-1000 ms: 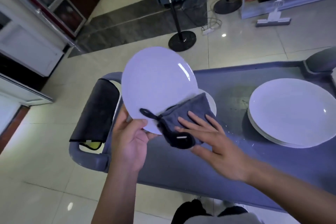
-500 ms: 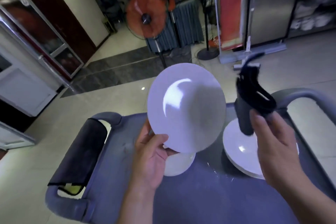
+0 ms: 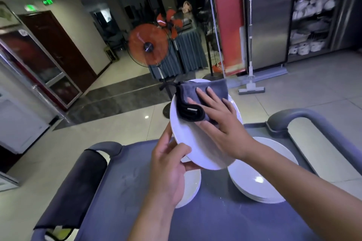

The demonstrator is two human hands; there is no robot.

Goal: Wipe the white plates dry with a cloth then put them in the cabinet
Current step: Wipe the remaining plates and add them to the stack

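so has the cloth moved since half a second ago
Yes. The grey cloth was held up in the air to the right of the held plate; the right hand now presses it flat onto that plate.

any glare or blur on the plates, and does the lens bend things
Head view: a small glare spot on the stacked plates; the held plate looks evenly lit and sharp; the orange fan is blurred; wide-angle bending bows the cart handle and door frames.

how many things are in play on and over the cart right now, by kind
Held white plate: 1
Small plate on the cart: 1
Stack of plates on the cart: 1 stack, its plate count cannot be told
Grey cloth: 1
Hands: 2, left hand and right hand
Total: 6
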